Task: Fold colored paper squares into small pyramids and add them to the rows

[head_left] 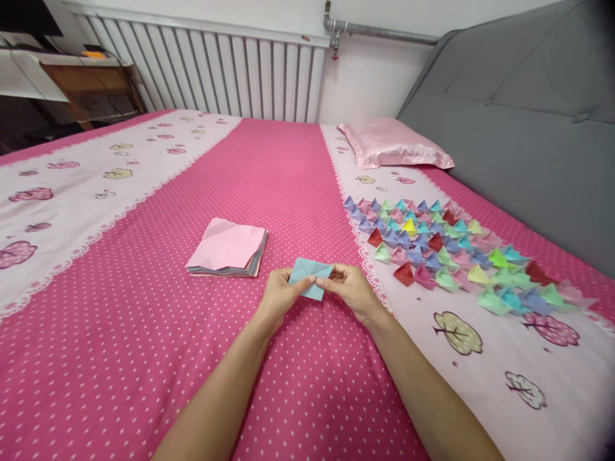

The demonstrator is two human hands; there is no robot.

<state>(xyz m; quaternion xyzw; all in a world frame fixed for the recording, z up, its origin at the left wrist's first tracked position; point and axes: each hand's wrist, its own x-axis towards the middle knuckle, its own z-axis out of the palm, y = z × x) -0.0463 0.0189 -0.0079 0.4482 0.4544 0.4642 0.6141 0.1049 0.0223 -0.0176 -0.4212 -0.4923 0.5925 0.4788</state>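
Observation:
Between my two hands is a light blue piece of folded origami paper point(314, 292), held just over the pink bedspread. My left hand point(281, 293) pinches its left side, with the thumb on top near the middle. On the right side my right hand point(353, 289) pinches it too, its thumb tip close to the other thumb. Crease lines show on the paper's upper face; its underside is hidden. To the left of my hands lies a stack of square paper sheets point(228, 246), a pink one uppermost. Several rows of small folded paper boats point(435, 242) stand at the right.
A pink dotted bedspread point(144, 333) with white printed bands covers the bed. At the far right are a pink pillow point(394, 144) and a grey padded headboard point(519, 102). A white radiator point(206, 67) lines the back wall, and a wooden desk point(86, 80) stands far left.

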